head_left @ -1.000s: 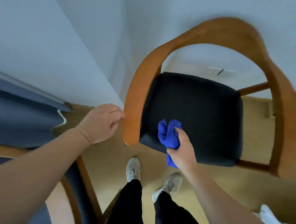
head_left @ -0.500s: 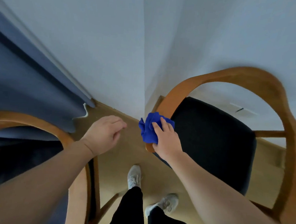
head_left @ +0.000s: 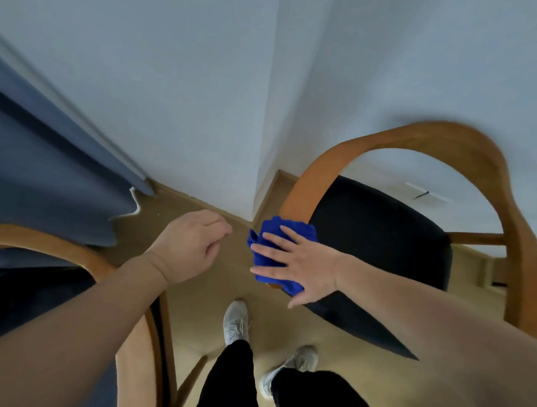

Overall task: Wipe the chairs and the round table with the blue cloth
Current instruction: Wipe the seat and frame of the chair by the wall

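- the blue cloth lies bunched over the front end of the wooden armrest of the black-seated chair
- the right hand presses it down, fingers straight and spread, probably to rub the wood
- the left hand hangs loosely curled and empty, near a second chair

The front tip of the armrest of the right chair is covered by the blue cloth, and much of that cloth is hidden beneath the right hand. The chair's curved back is smeared by blur, and its far side is masked low down by the right forearm. The left chair is cut by the left and bottom edges and crossed by the left forearm. The fingertips of the left hand are tucked out of sight. A small wall plate is too faint to be identified.
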